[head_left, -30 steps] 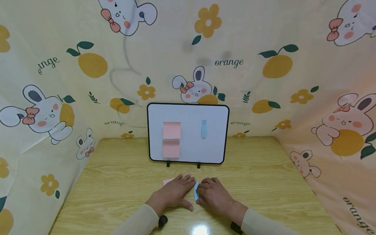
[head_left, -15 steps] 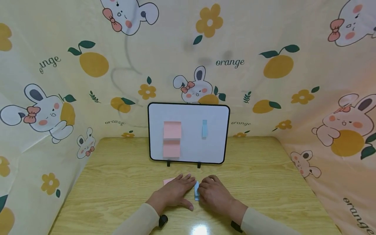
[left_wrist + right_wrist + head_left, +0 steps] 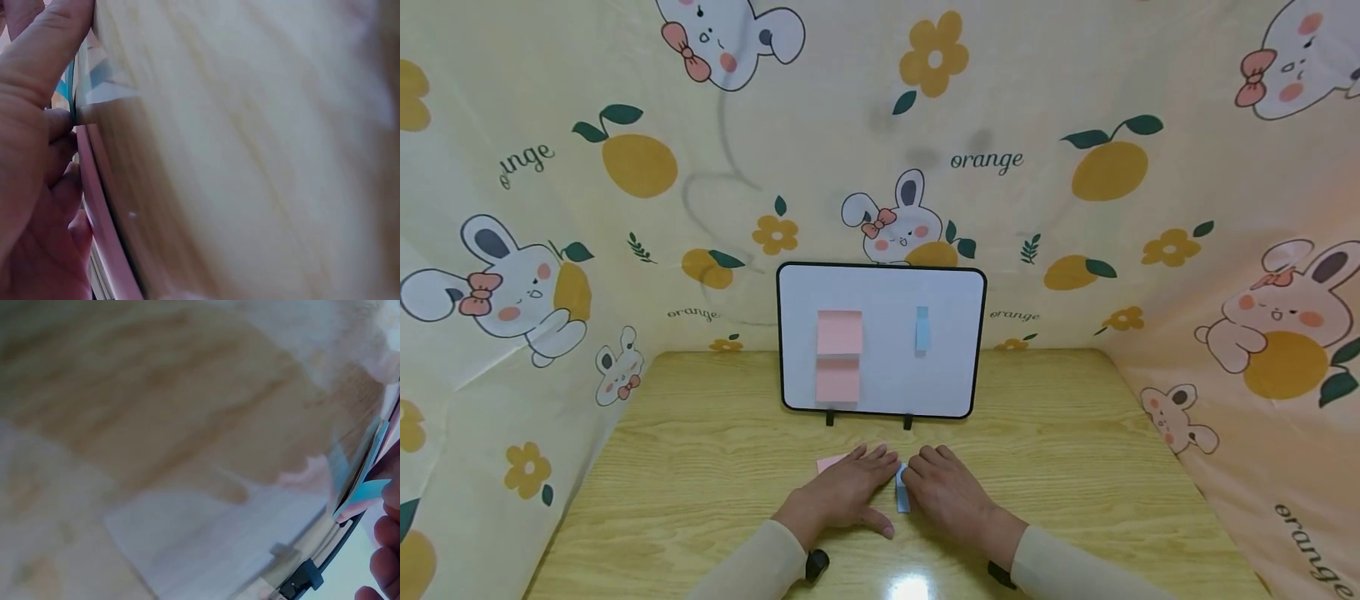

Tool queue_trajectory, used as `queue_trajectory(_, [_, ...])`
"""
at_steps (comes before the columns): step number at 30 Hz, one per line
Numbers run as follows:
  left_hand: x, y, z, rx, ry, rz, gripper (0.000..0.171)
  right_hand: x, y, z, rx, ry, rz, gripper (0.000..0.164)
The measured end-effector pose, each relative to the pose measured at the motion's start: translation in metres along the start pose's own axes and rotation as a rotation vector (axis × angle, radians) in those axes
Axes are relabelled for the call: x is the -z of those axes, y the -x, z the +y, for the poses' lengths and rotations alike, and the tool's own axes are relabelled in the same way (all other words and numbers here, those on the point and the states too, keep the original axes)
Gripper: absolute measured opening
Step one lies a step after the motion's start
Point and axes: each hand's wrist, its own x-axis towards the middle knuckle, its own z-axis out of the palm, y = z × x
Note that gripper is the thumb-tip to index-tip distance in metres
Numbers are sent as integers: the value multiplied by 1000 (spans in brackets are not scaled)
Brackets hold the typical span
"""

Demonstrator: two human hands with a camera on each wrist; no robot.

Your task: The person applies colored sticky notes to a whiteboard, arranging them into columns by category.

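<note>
My left hand (image 3: 848, 485) lies flat with fingers spread, covering most of a pink sticky note pad (image 3: 828, 462) on the table. Its fingertips reach the edge of a narrow blue sticky note pad (image 3: 902, 501). From the other side, my right hand (image 3: 953, 497) has curled fingers at the far part of the blue pad. The right wrist view shows a blue sheet (image 3: 372, 489) raised from the pad and pinched by the fingers. In the left wrist view the pink pad (image 3: 102, 209) appears edge-on beneath my left fingers.
Behind the hands stands a whiteboard (image 3: 887, 292) with a black frame and small black feet (image 3: 907, 422). Two pink sticky notes (image 3: 839, 332) are on its left half, one above the other. A narrow blue sticky note (image 3: 922, 329) is on its right half. Patterned cloth surrounds the table.
My right hand has shifted slightly toward the far end of the blue pad, its fingers more curled. The left hand stays in place on the pink pad.
</note>
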Motion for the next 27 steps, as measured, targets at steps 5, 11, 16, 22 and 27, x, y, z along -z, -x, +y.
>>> queue_trajectory(5, [1,0,1,2,-4,5,107,-1,0,1,8,2,45,18])
queue_trajectory(11, [1,1,1,-2,-5,10,107,0,0,1,0,-4,63,20])
queue_trajectory(16, [0,0,1,-3,-27,19,106,0,0,1,-19,-20,60,21])
queue_trajectory(22, [-1,1,2,-4,-59,35,107,1,1,1,-38,-38,44,19])
queue_trajectory(27, [-2,5,2,-10,-60,53,109,1,1,0,-52,-70,20,17])
